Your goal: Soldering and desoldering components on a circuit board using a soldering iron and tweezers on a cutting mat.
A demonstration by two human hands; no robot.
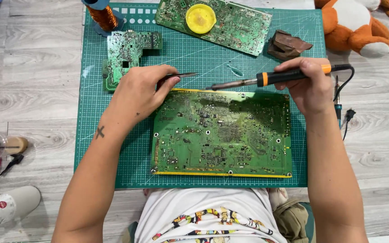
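Observation:
A large green circuit board (221,134) lies on a green cutting mat (91,135) in front of me. My left hand (138,92) rests at the board's upper left corner and grips metal tweezers (183,76), tips pointing right. My right hand (307,85) is above the board's upper right corner, closed around a soldering iron (271,78) with a black and orange handle. The iron's dark tip points left, just over the board's far edge, close to the tweezer tips.
A smaller green board (127,54) lies at the mat's upper left, beside a copper wire spool (102,15). Another long board (239,24) carries a yellow round tin (200,18). A brown sponge (287,45) and a plush toy (361,24) are at upper right.

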